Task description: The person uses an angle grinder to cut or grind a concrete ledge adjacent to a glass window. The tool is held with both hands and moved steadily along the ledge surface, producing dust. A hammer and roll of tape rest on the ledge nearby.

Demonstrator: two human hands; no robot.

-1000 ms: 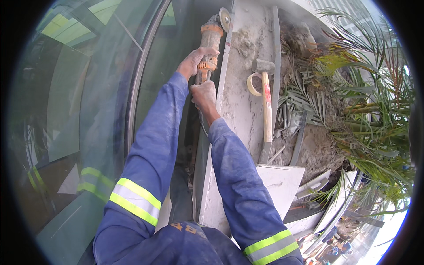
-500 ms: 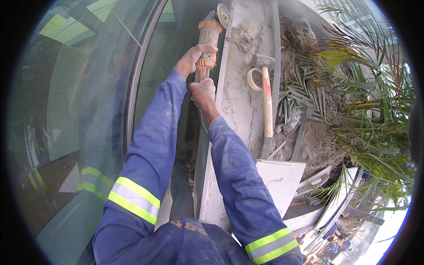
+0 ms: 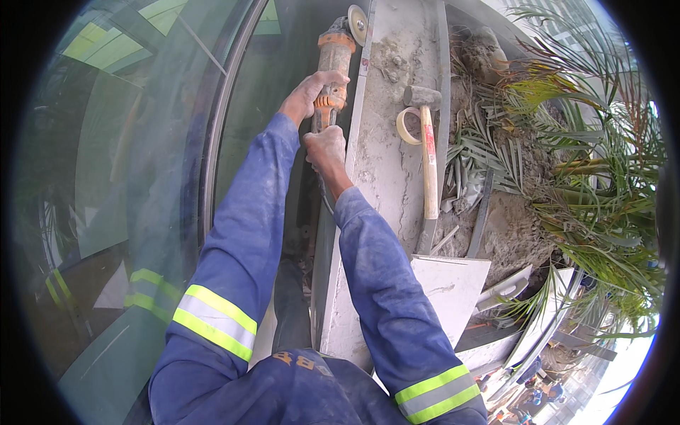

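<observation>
A dusty orange and grey angle grinder [image 3: 334, 67] stretches away from me, with its round disc [image 3: 358, 25] at the far end beside the edge of a pale ledge [image 3: 386, 134]. My left hand [image 3: 315, 92] wraps round the grinder's body. Closer to me, my right hand [image 3: 327, 150] grips its rear handle, and a cable trails down below. Both hands are coated in pale dust. To the right on the ledge lies a mallet [image 3: 429, 163] with a wooden handle and grey head. A roll of cream tape [image 3: 409, 127] rests against it.
A glass wall [image 3: 156, 177] with a dark frame runs along my left. On the right are a soil bed [image 3: 513, 227] and green palm fronds [image 3: 595, 191]. A white slab [image 3: 453, 283] lies by my right forearm. Several people show small at the lower right.
</observation>
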